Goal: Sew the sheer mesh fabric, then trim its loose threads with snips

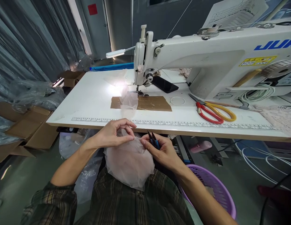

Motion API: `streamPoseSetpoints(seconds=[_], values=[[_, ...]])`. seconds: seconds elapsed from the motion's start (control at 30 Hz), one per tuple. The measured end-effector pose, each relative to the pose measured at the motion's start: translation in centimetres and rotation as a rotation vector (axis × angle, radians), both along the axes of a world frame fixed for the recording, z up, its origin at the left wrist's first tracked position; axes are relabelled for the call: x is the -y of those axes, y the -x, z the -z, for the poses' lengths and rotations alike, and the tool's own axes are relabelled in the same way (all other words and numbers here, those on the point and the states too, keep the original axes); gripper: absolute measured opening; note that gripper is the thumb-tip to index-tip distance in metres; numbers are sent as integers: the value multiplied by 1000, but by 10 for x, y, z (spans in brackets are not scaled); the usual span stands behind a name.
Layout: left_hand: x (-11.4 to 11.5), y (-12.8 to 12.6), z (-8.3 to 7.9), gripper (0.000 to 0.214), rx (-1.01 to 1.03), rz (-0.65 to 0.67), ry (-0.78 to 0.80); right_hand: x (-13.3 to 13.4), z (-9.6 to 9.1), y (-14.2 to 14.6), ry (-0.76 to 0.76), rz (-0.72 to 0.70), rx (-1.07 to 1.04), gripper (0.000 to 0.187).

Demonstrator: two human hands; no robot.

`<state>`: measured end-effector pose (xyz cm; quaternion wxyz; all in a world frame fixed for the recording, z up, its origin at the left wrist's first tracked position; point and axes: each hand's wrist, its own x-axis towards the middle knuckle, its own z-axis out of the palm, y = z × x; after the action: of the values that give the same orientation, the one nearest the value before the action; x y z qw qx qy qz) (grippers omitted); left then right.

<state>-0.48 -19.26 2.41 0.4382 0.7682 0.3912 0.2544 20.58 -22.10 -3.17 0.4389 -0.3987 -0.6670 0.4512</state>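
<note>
A bunch of sheer pale pink tulle (130, 162) hangs below the table edge in front of my plaid shirt. My left hand (114, 132) curls its thumb and fingers around the upper left part of the tulle. Pinching the fabric's upper right edge, my right hand (163, 150) also carries small thread snips (154, 140) in its palm, blades pointing up. A strip of the sheer fabric (129, 101) runs from the table edge up to the presser foot of the sewing machine (145, 62).
Brown cardboard (155, 103) lies under the machine head, near a black phone (164, 84). Red and yellow scissors (212, 109) rest to the right. Below are a purple basket (212, 181) and, at left, open cardboard boxes (30, 125). A ruler scale (183, 124) runs along the table's front.
</note>
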Motion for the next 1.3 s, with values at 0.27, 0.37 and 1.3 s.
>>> streamPoseSetpoints(seconds=[0.27, 0.37, 1.3], values=[[3, 2, 5, 41, 88, 39, 155, 1, 2, 3, 28, -50, 24, 24], [1, 2, 6, 41, 96, 23, 204, 1, 3, 4, 24, -54, 19, 23], [3, -2, 7, 51, 60, -62, 233, 3, 4, 12, -398, 70, 491, 31]])
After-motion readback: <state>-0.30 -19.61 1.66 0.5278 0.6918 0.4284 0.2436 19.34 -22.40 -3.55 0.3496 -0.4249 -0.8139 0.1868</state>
